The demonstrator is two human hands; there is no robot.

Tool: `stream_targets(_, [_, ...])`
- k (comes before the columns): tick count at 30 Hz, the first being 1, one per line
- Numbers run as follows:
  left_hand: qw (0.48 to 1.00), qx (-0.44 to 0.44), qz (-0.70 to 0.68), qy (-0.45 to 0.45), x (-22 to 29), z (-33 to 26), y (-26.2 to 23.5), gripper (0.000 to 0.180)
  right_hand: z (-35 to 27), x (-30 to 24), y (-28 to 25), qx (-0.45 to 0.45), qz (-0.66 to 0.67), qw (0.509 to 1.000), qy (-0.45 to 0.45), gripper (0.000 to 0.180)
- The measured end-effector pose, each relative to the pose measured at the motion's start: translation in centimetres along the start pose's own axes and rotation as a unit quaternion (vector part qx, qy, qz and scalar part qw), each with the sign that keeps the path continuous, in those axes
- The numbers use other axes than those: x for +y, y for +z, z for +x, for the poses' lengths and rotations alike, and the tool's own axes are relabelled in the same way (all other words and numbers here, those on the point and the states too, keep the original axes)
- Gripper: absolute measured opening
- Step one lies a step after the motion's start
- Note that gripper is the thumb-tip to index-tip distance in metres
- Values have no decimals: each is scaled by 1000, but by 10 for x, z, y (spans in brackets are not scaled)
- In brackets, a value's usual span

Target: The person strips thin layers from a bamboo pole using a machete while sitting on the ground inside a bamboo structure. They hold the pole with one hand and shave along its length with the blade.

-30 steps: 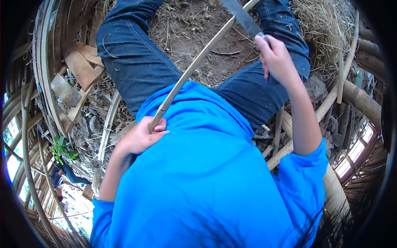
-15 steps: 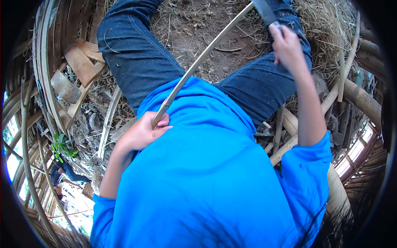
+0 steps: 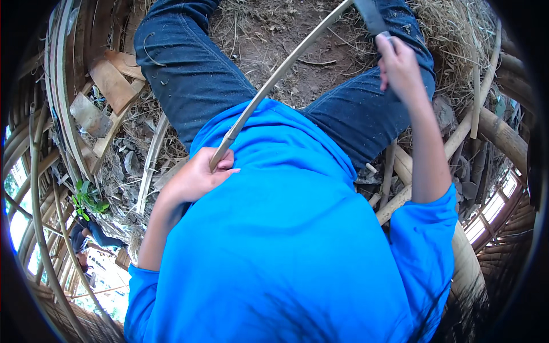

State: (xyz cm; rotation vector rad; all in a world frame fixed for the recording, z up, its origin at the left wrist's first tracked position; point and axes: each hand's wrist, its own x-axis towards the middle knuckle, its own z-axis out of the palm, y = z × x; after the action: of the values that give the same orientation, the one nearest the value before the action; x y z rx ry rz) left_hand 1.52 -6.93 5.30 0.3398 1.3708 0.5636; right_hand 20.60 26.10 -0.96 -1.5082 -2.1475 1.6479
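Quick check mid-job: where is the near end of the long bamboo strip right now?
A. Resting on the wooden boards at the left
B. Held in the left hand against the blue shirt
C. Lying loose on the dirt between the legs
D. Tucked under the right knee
B: the left hand closes its grip on the near end of the bamboo strip at the blue shirt, while the right hand holds a dark blade at its far part.

The left hand [image 3: 197,177] is curled shut against the chest; the right hand [image 3: 398,64] reaches forward, apparently fisted.
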Motion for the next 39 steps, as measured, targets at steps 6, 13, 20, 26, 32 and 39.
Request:
stream_targets(6, [1000,20,8,23,-3,-1,2,40,1,-7,10,6,-22,999,-31,36])
stream_targets(13, [1000,16,13,11,-5,-2,0,41,-12,-4,7,-26,-14,1000,-7,33])
stream_targets(20, [998,37,33,24,-6,-3,2,41,-24,-8,12,-51,-24,998,-6,34])
stream_targets(26, [998,30,48,25,-7,-3,0,43,-42,-15,29,-64,51,997,16,32])
stream_targets(32, [993,33,113,8,5,-4,-6,43,-31,-7,24,-38,38,998,-14,31])
stream_targets(39, [990,36,132,21,8,0,-7,47,-27,3,27,-19,93,996,-6,36])
